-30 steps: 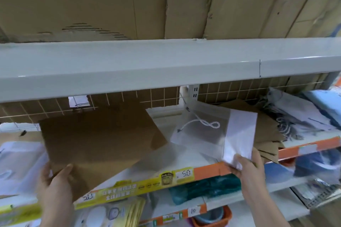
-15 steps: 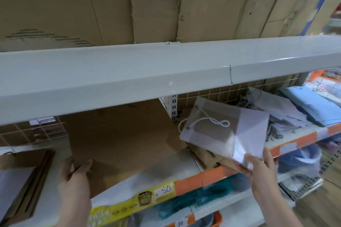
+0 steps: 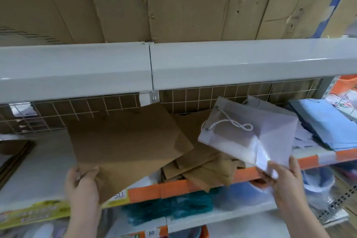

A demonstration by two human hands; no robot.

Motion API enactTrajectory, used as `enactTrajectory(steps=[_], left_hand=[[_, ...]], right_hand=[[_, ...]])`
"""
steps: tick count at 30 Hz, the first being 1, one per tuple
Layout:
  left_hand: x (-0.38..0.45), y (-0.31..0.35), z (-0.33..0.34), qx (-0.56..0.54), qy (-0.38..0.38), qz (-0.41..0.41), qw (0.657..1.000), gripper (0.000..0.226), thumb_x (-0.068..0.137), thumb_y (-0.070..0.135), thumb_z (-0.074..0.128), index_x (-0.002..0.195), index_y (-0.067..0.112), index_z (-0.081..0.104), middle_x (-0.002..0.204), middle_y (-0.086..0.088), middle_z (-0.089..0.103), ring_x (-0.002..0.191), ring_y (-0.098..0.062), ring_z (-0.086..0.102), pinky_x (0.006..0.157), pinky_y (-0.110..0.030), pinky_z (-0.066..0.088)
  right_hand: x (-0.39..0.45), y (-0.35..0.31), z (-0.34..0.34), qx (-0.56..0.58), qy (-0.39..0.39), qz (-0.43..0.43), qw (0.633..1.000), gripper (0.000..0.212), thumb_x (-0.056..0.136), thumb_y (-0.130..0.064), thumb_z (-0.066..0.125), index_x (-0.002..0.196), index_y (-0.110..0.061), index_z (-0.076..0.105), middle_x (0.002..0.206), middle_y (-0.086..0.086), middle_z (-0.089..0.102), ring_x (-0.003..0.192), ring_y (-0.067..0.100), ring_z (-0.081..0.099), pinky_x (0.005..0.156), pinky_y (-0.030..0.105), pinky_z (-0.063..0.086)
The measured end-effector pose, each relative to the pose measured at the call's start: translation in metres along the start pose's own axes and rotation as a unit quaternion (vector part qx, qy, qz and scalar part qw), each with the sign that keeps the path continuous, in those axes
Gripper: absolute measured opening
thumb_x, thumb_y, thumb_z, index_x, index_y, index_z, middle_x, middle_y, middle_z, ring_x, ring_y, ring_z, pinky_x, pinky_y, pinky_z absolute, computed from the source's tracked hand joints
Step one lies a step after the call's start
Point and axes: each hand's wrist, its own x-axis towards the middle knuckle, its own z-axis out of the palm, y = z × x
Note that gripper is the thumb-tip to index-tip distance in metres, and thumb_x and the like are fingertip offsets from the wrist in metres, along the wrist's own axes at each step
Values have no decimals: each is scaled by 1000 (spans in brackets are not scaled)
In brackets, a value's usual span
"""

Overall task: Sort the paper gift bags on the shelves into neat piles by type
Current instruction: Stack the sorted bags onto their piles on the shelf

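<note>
A grey metal shelf (image 3: 46, 162) with an orange and yellow price strip along its near edge runs across the scene, backed by white wire mesh (image 3: 193, 98), under a higher shelf stacked with flattened cardboard (image 3: 183, 2). The left hand (image 3: 82, 185) grips the near corner of a large flat brown paper bag (image 3: 123, 141), thumb on top and fingers curled beneath, so the bag is lifted and tilted over the shelf front. The right hand (image 3: 286, 177) pinches the near corner of a white paper bag (image 3: 270, 137) with a twisted white cord handle (image 3: 231, 123) (the cord lies looped on the bag's upper face); this bag is held off the shelf, to the right of the brown one. Between and below the two held bags a loose heap of smaller brown bags (image 3: 202, 168) lies on the shelf, some overhanging its near edge. Farther right sits a pile of blue bags (image 3: 324, 123) with white ones (image 3: 305, 139) beside it. At the far left edge, a dark brown stack (image 3: 13, 152) lies flat on the shelf.
</note>
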Motion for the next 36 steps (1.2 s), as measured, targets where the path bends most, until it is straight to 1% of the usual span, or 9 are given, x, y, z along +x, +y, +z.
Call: enactTrajectory(steps=[4,7,10,17,20,23,28,32,36], left_hand=[[-35,-19,25,16,21,-6,1000,30,85,-3,57,100,23,61,87,6,66,65,-4,58,63,-16,45],[-46,-34,48,50,29,-46,997,48,85,5,63,129,19,52,115,-8,58,98,-25,56,91,-36,43],[-52,-44,77,83,-10,-51,995,26,86,7,62,101,28,57,99,-4,61,98,-27,55,90,-39,41],[-31,-78,154,216,-57,-68,972,47,88,11,63,132,8,48,126,-16,55,113,-36,53,95,-43,42],[-28,-90,182,361,-100,-74,924,77,81,26,74,142,2,35,140,-23,44,126,-40,45,104,-49,38],[-44,-96,200,577,-107,27,809,102,74,53,72,150,10,19,149,-23,27,134,-41,30,107,-52,34],[-68,-110,224,708,-214,212,638,64,91,60,41,148,35,26,157,-1,20,146,-30,9,116,-52,16],[-72,-118,231,708,-293,171,619,67,88,72,30,146,40,27,157,7,20,146,-26,11,118,-49,9],[-77,-120,233,722,-271,150,619,66,87,73,32,145,41,26,155,7,22,145,-24,13,118,-47,11]], right_hand=[[23,-18,-28,19,-7,14,1000,43,88,6,51,98,-36,56,102,-2,55,61,26,70,46,40,56],[39,-28,-45,27,1,-12,1000,43,87,9,52,84,-33,62,95,-3,56,78,22,60,52,27,57],[53,-33,-57,21,-12,-29,999,43,87,11,49,79,-29,62,85,-4,58,81,22,55,54,27,57],[91,-50,-86,-24,25,-27,999,46,90,10,50,121,-23,47,105,1,54,74,16,68,56,27,59],[108,-62,-90,-11,61,-38,997,47,87,16,48,120,-18,45,104,-7,47,52,9,67,48,24,56],[122,-64,-94,-26,69,-27,997,41,87,15,47,116,-14,51,99,-3,48,56,11,67,50,22,57],[142,-65,-98,-46,69,-17,996,43,88,22,42,130,12,43,101,-7,44,65,17,62,50,16,55],[172,-72,-93,-20,77,-5,997,47,89,17,43,134,4,41,124,4,39,72,29,62,52,22,58],[215,-74,-89,-27,33,-8,999,41,81,15,46,111,-13,50,114,10,48,93,40,56,56,29,59]])
